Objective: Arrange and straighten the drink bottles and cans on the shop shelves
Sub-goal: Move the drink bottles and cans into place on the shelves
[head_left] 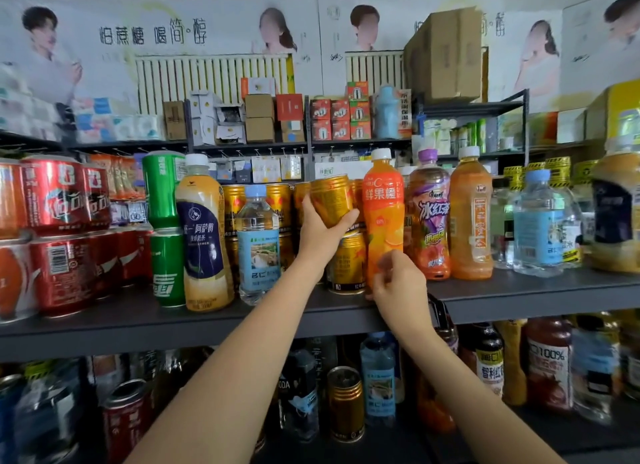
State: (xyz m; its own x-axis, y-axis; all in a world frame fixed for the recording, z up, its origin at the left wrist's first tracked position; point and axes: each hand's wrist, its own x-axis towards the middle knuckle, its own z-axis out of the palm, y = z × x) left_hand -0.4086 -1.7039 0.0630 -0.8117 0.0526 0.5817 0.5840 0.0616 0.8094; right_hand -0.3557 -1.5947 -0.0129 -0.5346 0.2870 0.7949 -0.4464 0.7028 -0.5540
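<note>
Looks about midway to me. Left hand [317, 229] is wrapped round a gold can [330, 200], held tilted above another gold can [348, 266] near the middle of the shelf [519, 292], so it's not set down yet. Right hand [398, 283], at 5 o'clock from it, has fingers curled at the base of the orange juice bottle [382, 217]; can't tell if it's actually gripping. The stacked green cans [164, 228] at 9 o'clock lean crooked and need fixing.
</note>
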